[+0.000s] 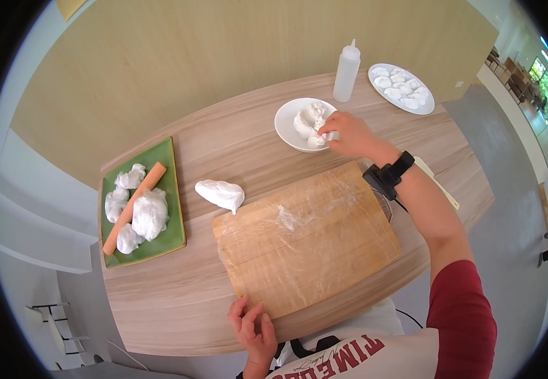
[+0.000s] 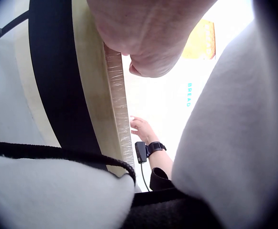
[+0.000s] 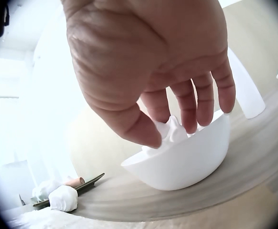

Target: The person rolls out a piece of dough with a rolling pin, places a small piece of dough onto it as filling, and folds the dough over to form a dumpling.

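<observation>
My right hand (image 1: 351, 134) reaches into the white bowl (image 1: 285, 132). Between its thumb and fingers it pinches a soft piece of white dough (image 3: 173, 130), while more white dough (image 1: 310, 115) sits in the bowl around the fingertips. The left hand (image 1: 253, 327) rests by the near left corner of the wooden cutting board (image 1: 312, 252), fingers loosely bent and holding nothing. Clear plastic film (image 1: 324, 211) with white smears covers the board. Beyond the board's far left corner lies an oblong lump of white dough (image 1: 221, 193) on the table.
On the left, a green tray (image 1: 172, 237) bears an orange-brown rolling pin (image 1: 136, 205) and several white lumps (image 1: 150, 215). A white squeeze bottle (image 1: 347, 72) stands behind the bowl. Farther right, a white plate (image 1: 430, 106) carries several white pieces. Some pale, flat item (image 1: 438, 182) lies under the right forearm.
</observation>
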The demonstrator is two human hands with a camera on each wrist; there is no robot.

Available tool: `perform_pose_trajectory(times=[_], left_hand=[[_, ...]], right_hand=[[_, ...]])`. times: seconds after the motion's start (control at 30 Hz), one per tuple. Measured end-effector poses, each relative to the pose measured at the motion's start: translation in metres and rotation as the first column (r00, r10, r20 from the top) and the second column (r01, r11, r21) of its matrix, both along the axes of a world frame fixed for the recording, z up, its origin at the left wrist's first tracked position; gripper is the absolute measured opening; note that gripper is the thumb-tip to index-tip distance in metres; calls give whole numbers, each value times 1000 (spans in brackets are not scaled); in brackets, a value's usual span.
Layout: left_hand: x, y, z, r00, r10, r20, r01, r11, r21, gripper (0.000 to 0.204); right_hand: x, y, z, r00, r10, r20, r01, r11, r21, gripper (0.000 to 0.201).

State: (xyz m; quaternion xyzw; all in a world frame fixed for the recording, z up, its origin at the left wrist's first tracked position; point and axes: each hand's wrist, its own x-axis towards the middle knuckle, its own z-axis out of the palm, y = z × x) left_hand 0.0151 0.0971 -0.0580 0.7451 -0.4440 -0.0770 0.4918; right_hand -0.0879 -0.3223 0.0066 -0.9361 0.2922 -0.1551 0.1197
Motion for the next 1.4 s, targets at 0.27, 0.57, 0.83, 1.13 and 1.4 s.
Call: perform_pose_trajectory(times=[0.27, 0.57, 0.83, 1.13, 1.4], left_hand=[[-1, 1, 2, 1000, 17, 17, -17, 1000, 0, 25], [1, 3, -1, 999, 43, -30, -44, 998, -46, 15], [61, -20, 62, 958, -149, 247, 160, 987, -28, 23], [164, -182, 48, 472, -421, 774, 13, 882, 472, 62], [161, -201, 61, 800, -380, 464, 92, 842, 531, 55]], right_hand=[[-4, 0, -7, 992, -16, 126, 3, 995, 104, 22], [-44, 45, 31, 952, -61, 300, -13, 971, 239, 27], [-110, 123, 29, 988, 62, 143, -110, 930, 352, 25], [-139, 202, -4, 940, -4, 341, -146, 900, 411, 23], [-158, 217, -10, 907, -127, 402, -83, 881, 465, 23]])
